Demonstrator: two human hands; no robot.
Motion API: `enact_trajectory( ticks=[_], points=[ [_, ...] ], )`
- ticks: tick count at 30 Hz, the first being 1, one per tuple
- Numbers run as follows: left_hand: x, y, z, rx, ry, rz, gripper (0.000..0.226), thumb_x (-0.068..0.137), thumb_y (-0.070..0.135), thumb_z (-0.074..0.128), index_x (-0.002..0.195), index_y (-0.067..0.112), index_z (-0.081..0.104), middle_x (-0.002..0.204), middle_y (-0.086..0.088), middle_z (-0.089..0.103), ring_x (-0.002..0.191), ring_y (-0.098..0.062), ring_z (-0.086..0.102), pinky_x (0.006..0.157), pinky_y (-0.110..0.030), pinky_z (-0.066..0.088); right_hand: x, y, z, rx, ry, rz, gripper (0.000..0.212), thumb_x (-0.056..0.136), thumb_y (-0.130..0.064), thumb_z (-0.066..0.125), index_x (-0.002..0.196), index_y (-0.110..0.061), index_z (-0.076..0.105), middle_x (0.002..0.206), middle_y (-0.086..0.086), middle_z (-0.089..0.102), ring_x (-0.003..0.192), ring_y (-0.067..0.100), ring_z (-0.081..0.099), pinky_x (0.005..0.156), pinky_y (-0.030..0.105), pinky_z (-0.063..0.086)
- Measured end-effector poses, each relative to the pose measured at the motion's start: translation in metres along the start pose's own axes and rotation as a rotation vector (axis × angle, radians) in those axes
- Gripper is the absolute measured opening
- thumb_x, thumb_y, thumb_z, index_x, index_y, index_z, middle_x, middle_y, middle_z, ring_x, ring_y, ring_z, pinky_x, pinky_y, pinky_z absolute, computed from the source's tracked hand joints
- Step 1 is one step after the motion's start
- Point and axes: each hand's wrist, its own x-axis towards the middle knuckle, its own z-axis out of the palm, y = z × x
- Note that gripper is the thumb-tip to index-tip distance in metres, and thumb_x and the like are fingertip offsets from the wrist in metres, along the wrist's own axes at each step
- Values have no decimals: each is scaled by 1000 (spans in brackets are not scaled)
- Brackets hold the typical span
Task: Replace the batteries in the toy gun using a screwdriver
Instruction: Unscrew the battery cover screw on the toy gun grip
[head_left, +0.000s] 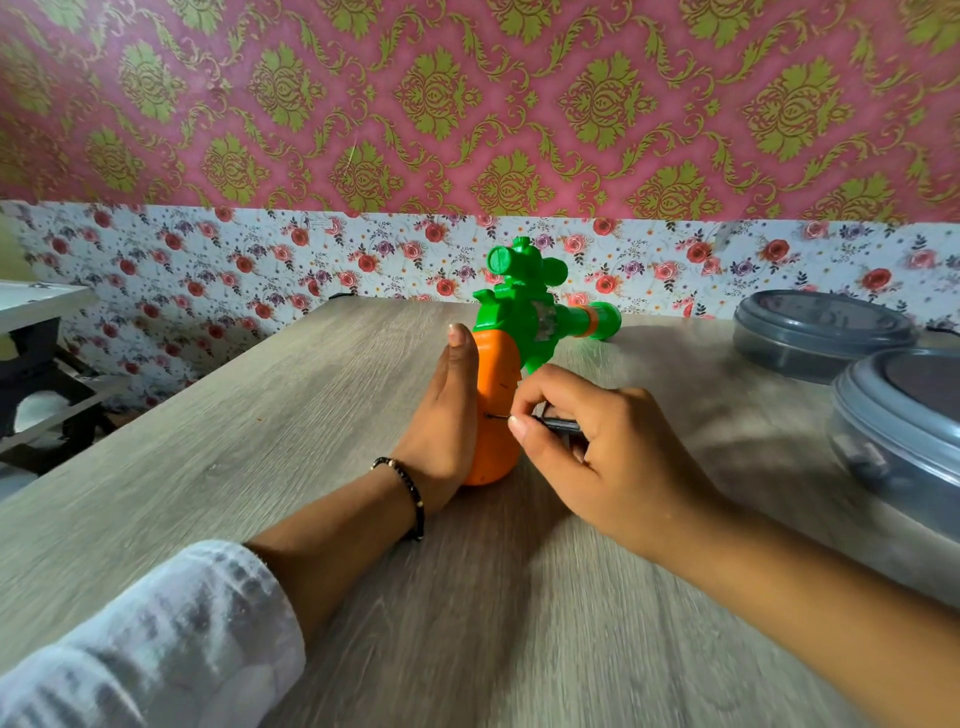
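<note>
A toy gun with a green body and scope and an orange grip stands on its grip on the wooden table. My left hand is pressed flat against the left side of the orange grip, holding it upright. My right hand pinches a small dark screwdriver. Its thin metal tip touches the orange grip at a small hole on the right side. The barrel points to the right and away from me.
Two round grey containers with lids stand at the right: one farther back, one nearer at the table's right edge. A white shelf unit stands left of the table. A floral wall runs behind the table.
</note>
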Motion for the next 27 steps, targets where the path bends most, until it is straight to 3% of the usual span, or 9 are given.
enact_trajectory(
  ticks=[3, 5, 10, 14, 18, 21, 22, 25, 27],
  points=[
    [-8, 11, 3, -58, -8, 15, 99, 67, 89, 22, 137, 23, 46, 128, -15, 60, 110, -36, 62, 94, -54, 50, 0, 2, 0, -68, 66, 67, 32, 92, -45, 38, 68, -25, 43, 45, -9, 33, 41, 6, 32, 42, 33, 29],
    [-8, 11, 4, -95, -50, 15, 94, 71, 83, 18, 136, 21, 46, 119, -19, 64, 99, -38, 67, 82, -46, 56, 2, 4, -3, -95, 66, 81, 33, 90, -48, 36, 62, -30, 34, 43, -10, 27, 41, 5, 30, 42, 34, 29],
    [-7, 9, 3, -87, -70, 24, 94, 65, 74, 19, 135, 17, 46, 111, -19, 65, 79, -26, 67, 61, -30, 57, 3, 10, -8, -91, -11, 18, 25, 91, -40, 45, 72, -24, 42, 44, -14, 27, 40, 5, 32, 41, 27, 25],
    [-3, 4, 1, -64, -27, 24, 97, 71, 84, 17, 135, 17, 48, 111, -16, 66, 89, -22, 67, 72, -34, 54, 4, 11, -9, -94, -63, -13, 26, 87, -44, 44, 79, -19, 45, 50, -15, 33, 45, 7, 32, 44, 34, 33],
    [-4, 3, 0, -6, -15, 38, 105, 64, 93, 20, 135, 22, 48, 118, -14, 65, 101, -27, 67, 92, -46, 51, 8, 8, -18, -87, -32, -51, 24, 84, -38, 54, 78, -15, 54, 54, -13, 41, 50, 10, 37, 48, 30, 33],
    [-5, 4, 1, -36, -31, 37, 98, 69, 84, 19, 138, 19, 45, 115, -15, 66, 90, -27, 71, 82, -41, 55, 9, 6, -18, -36, -24, -42, 16, 83, -32, 61, 80, -16, 58, 58, -10, 52, 51, 9, 43, 49, 25, 35],
    [-6, 5, 1, -30, -31, 37, 99, 69, 85, 19, 138, 19, 45, 117, -14, 66, 92, -26, 71, 85, -42, 54, 9, 5, -17, -28, -26, -41, 16, 85, -34, 59, 81, -18, 57, 57, -9, 52, 50, 9, 44, 48, 26, 35],
    [-5, 6, 2, -21, -28, 29, 104, 64, 91, 20, 139, 22, 44, 125, -14, 62, 106, -29, 66, 95, -51, 50, 6, 4, -14, -170, -12, -3, 27, 88, -48, 43, 83, -23, 52, 43, -9, 33, 39, 7, 34, 42, 26, 29],
    [-6, 7, 3, -60, -36, 16, 98, 67, 83, 20, 138, 19, 44, 117, -19, 64, 90, -32, 69, 80, -45, 57, 5, 5, -14, -312, 14, 29, 33, 91, -51, 34, 77, -24, 47, 42, -9, 25, 39, 11, 32, 41, 26, 27]
  ],
)
